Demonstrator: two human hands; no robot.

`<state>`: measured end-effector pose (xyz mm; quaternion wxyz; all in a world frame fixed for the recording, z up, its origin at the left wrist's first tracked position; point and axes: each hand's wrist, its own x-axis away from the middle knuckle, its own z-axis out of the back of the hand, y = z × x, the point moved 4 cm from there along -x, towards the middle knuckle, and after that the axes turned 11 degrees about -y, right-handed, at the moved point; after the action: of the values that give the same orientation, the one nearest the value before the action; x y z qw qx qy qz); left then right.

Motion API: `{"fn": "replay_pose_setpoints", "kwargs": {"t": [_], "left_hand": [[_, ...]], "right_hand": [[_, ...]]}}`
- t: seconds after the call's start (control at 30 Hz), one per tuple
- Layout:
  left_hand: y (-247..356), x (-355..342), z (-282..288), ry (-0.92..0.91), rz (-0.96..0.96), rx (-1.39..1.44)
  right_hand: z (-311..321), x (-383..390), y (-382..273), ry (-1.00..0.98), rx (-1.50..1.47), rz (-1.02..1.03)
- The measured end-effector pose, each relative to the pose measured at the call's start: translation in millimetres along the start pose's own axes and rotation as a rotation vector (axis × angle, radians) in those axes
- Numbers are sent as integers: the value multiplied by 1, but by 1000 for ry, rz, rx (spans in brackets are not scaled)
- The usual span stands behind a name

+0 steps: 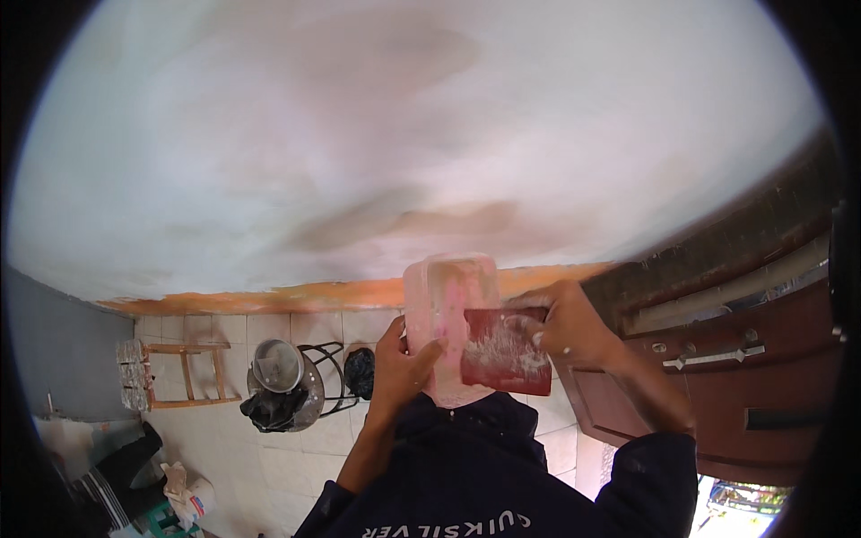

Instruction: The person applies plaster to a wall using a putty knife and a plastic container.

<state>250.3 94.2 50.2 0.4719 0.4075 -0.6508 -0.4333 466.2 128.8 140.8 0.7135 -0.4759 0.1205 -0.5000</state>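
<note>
My left hand [405, 366] grips the side of a pink rectangular plastic tub [438, 291], its thumb over the near side. Whitish smears coat the tub. In my right hand [572, 325] is a flat dark red putty spreader [509, 360], held by its upper right edge. White filler streaks cover the spreader's face. It overlaps the right part of the tub in this view, and whether the two touch I cannot tell. Beyond my hands stands a whitish wall [359, 134] with brownish damp-looking patches.
An orange strip [350, 294] runs along the wall's foot. On the tiled floor at left are a stool bearing a grey bucket [278, 366] and a black bag [273, 411], and a wooden frame [202, 372]. A brown door [700, 394] stands at right.
</note>
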Motion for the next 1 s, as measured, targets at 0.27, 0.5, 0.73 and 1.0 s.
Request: {"fn": "replay_pose_setpoints", "kwargs": {"t": [0.27,0.5,0.73,1.0], "left_hand": [[-2,-1,-7,-53,36,-9],[-2,1,-19,-68,73,-68],[2,2,-22,-45,63,25],[-10,-1,-21,-9,-1,31]], "right_hand": [[20,12,-10,326,-78,144],[-2,9,-36,157,550,244],[-18,17,-14,99,526,138],[-27,15,16,66,25,-73]]}}
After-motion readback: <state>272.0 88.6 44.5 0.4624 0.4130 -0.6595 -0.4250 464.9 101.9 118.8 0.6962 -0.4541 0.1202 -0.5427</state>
